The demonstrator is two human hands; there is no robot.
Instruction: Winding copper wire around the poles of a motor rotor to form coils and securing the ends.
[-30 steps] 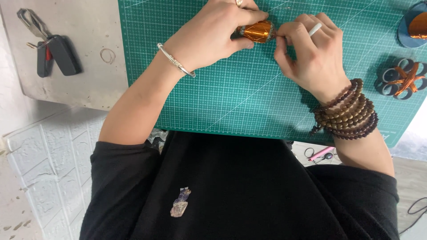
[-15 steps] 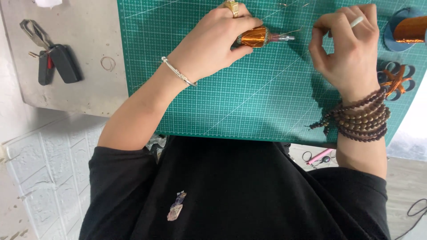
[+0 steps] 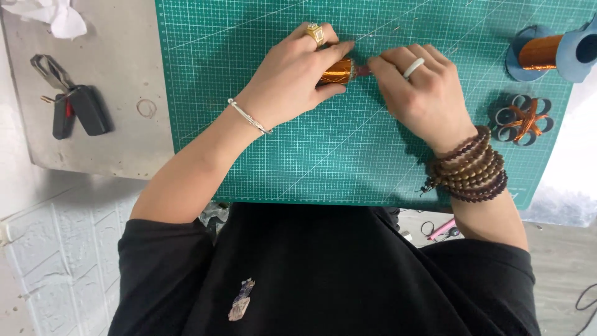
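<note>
Grip: left hand [image 3: 292,78] clamps a small copper coil [image 3: 336,71] over the green cutting mat [image 3: 298,162]; right hand [image 3: 420,93] pinches at its end, probably on a thin wire, too fine to see. Winding looks largely built, glossy orange, tightly layered. Wire spool [image 3: 547,51] stands well apart.

No packages, labels, signs or screens in view, only bare tools and materials on the work surface
</note>
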